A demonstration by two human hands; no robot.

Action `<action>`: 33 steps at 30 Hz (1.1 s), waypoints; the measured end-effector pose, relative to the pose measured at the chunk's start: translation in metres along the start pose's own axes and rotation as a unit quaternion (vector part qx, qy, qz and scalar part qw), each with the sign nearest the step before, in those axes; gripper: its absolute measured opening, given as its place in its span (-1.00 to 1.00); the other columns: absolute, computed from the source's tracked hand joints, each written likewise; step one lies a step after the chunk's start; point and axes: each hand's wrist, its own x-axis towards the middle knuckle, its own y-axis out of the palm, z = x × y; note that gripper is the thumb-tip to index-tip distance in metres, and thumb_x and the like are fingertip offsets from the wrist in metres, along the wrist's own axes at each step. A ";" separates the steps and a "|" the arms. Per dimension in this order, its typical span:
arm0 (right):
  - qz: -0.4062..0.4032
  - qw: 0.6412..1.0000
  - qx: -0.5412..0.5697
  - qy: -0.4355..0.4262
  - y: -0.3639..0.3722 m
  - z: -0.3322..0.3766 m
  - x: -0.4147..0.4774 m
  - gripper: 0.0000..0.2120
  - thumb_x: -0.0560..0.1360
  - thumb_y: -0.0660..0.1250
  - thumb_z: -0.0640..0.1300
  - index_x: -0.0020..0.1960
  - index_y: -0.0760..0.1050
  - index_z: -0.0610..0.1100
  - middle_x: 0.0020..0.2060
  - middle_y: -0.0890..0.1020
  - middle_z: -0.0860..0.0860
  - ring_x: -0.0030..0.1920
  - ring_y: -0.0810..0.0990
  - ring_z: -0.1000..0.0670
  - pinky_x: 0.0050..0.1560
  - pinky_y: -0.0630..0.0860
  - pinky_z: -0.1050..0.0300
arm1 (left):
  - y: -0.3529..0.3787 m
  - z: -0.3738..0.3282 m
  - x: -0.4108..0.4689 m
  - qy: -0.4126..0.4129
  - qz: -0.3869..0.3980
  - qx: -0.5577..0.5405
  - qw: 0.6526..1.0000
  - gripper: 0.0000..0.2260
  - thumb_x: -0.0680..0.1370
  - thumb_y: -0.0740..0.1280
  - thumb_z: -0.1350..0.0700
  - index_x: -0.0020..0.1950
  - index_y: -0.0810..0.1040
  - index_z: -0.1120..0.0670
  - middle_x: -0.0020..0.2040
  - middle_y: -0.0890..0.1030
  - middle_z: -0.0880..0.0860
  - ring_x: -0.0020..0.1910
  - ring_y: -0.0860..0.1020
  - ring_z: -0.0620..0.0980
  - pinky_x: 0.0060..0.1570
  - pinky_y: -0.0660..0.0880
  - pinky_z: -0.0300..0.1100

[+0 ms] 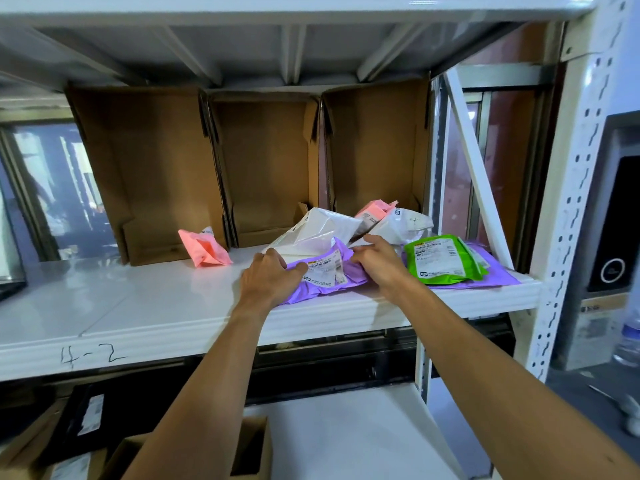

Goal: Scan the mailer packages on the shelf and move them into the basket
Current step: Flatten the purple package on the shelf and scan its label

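A purple mailer [325, 271] with a white label lies near the front edge of the white shelf [138, 306]. My left hand [268, 277] grips its left end, thumb over the top. My right hand [375, 263] holds its right end with curled fingers. Behind it lean two white mailers [318, 230] [405, 225] and a pink mailer [372, 211]. A green mailer [441, 261] lies on another purple mailer [498, 268] at the right. A second pink mailer [204, 247] sits alone to the left. No basket is in view.
Three open cardboard boxes [266, 168] stand on their sides at the back of the shelf. A white upright post [575, 202] bounds the shelf at right. Below are a lower shelf [346, 438], cardboard boxes [249, 452] and a water bottle [628, 341] at far right.
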 end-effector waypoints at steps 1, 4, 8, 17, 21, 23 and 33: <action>-0.007 1.000 0.026 0.014 -0.001 0.000 0.001 -0.70 0.52 0.31 -0.31 0.21 0.45 -0.08 -0.03 0.62 -0.04 -0.06 0.59 0.03 0.07 0.61 -0.02 | -0.001 0.000 0.000 -0.002 -0.002 -0.006 1.000 -0.62 0.48 0.35 -0.27 -0.02 0.47 0.03 0.00 0.54 0.01 -0.01 0.52 0.04 -0.03 0.48 -0.06; 0.003 0.998 0.063 0.021 -0.002 0.000 0.001 -0.85 0.49 0.37 -0.33 -0.09 0.55 -0.08 -0.17 0.65 -0.07 -0.12 0.62 -0.03 0.14 0.61 -0.13 | -0.002 -0.001 0.000 -0.006 -0.001 -0.014 1.000 -0.62 0.49 0.38 -0.24 -0.01 0.47 0.06 -0.05 0.55 -0.01 -0.05 0.50 0.01 -0.11 0.44 -0.10; 0.014 1.000 -0.011 -0.013 0.003 -0.002 0.001 -0.85 0.51 0.38 -0.22 0.04 0.54 -0.04 -0.04 0.64 -0.01 -0.04 0.62 0.04 -0.05 0.58 0.15 | -0.003 -0.003 -0.003 0.000 0.001 -0.016 1.000 -0.63 0.50 0.39 -0.22 0.01 0.47 0.06 -0.04 0.55 -0.01 -0.05 0.49 -0.01 -0.13 0.42 -0.13; 0.039 0.979 -0.190 -0.070 0.003 -0.009 0.006 -0.78 0.54 0.28 -0.06 0.08 0.63 -0.09 0.06 0.68 -0.04 0.08 0.62 -0.06 0.18 0.58 -0.13 | -0.007 -0.005 -0.011 0.013 0.013 -0.047 0.999 -0.57 0.46 0.35 -0.33 0.05 0.46 -0.01 0.11 0.55 0.01 0.03 0.52 0.02 -0.03 0.46 -0.10; 0.025 0.964 -0.241 -0.105 -0.004 -0.003 -0.003 -0.78 0.56 0.24 -0.23 0.16 0.59 -0.17 0.13 0.67 -0.08 0.13 0.61 -0.08 0.16 0.59 -0.07 | -0.007 -0.005 -0.021 -0.007 0.067 -0.012 0.998 -0.28 0.37 0.29 -0.48 0.28 0.40 0.03 0.24 0.53 0.04 0.18 0.52 0.10 0.13 0.49 -0.01; 0.003 0.955 -0.267 -0.133 -0.011 -0.003 -0.006 -0.76 0.54 0.22 -0.26 0.15 0.58 -0.16 0.11 0.67 -0.09 0.12 0.61 -0.11 0.13 0.59 -0.09 | -0.005 -0.010 -0.025 0.000 0.084 -0.009 0.996 -0.28 0.40 0.31 -0.46 0.33 0.38 0.03 0.27 0.53 0.03 0.21 0.52 0.10 0.16 0.49 0.00; -0.080 0.938 -0.288 -0.175 -0.079 0.024 -0.006 -0.74 0.49 0.20 -0.26 0.08 0.60 -0.10 0.02 0.70 -0.08 0.05 0.61 -0.16 0.06 0.56 -0.12 | 0.026 -0.083 -0.037 0.044 0.134 -0.221 0.965 -0.52 0.47 0.47 -0.19 0.26 0.41 -0.01 0.23 0.52 0.03 0.10 0.55 -0.02 -0.21 0.48 -0.27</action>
